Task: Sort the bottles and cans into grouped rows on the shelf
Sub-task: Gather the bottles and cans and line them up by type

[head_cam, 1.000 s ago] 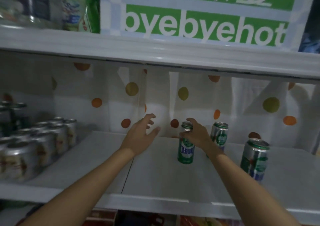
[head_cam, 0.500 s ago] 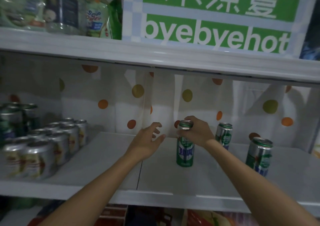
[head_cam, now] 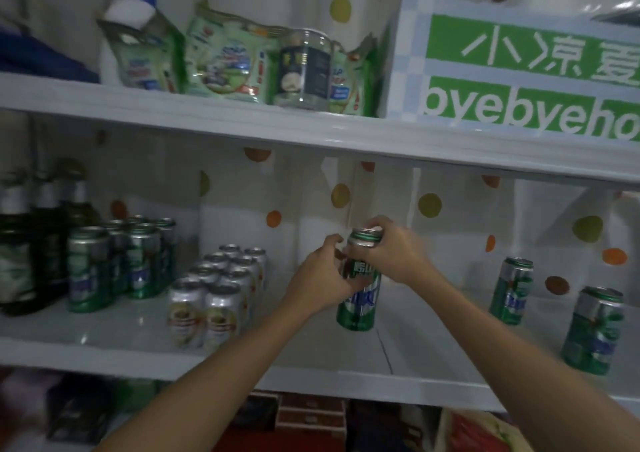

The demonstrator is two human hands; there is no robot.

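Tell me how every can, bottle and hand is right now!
middle green can, upright, held by both hands
left hand, grips its side
right hand, grips its top
two right green cans, upright, apart, untouched
silver cans, upright, two rows
left green cans, upright, grouped
dark bottles, upright, far left

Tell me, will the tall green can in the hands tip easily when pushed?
Probably: the green can is tall and narrow, so a push near its top may tip it. Its smooth metal side looks slippery.

Both forearms reach forward. The right hand [head_cam: 391, 256] grips the green can [head_cam: 358, 308] from above; the left hand [head_cam: 320, 280] curls round its side.
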